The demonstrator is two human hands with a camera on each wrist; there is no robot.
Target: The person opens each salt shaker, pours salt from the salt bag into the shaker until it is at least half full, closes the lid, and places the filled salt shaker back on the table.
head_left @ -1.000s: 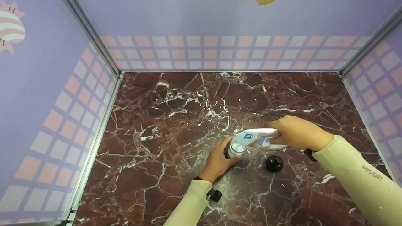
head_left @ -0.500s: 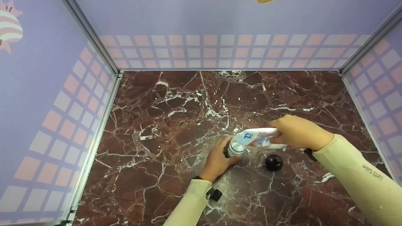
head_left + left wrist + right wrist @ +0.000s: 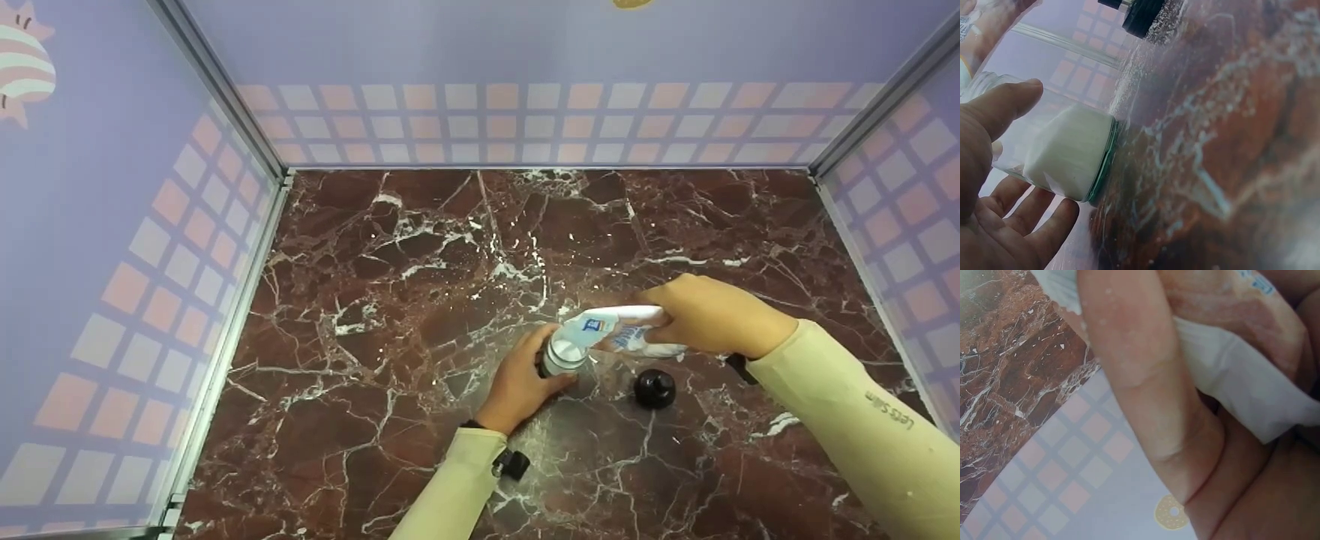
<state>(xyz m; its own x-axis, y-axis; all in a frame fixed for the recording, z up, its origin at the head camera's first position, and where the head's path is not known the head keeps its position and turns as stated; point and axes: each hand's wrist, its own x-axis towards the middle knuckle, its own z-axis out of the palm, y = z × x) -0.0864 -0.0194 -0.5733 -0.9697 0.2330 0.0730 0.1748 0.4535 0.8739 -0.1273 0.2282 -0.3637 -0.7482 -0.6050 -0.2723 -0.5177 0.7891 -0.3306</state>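
My left hand [image 3: 517,386] grips a clear glass jar [image 3: 560,367] that stands upright on the marbled surface. In the left wrist view, a sloping heap of white powdery or grainy stuff [image 3: 1072,149] fills its lower part. A soft white printed bag [image 3: 596,328] lies tilted over the jar, its end at the jar's mouth. My right hand [image 3: 709,319] holds the bag's other end. Close up in the right wrist view, a bent finger [image 3: 1134,365] presses along the crumpled bag [image 3: 1230,377]. Whether stuff is flowing cannot be seen.
A black knobbed lid [image 3: 655,390] sits on the dark red marbled table [image 3: 360,450], right of the jar and below the bag. Lilac panels with a checkered band [image 3: 525,124] enclose the table at the back and both sides.
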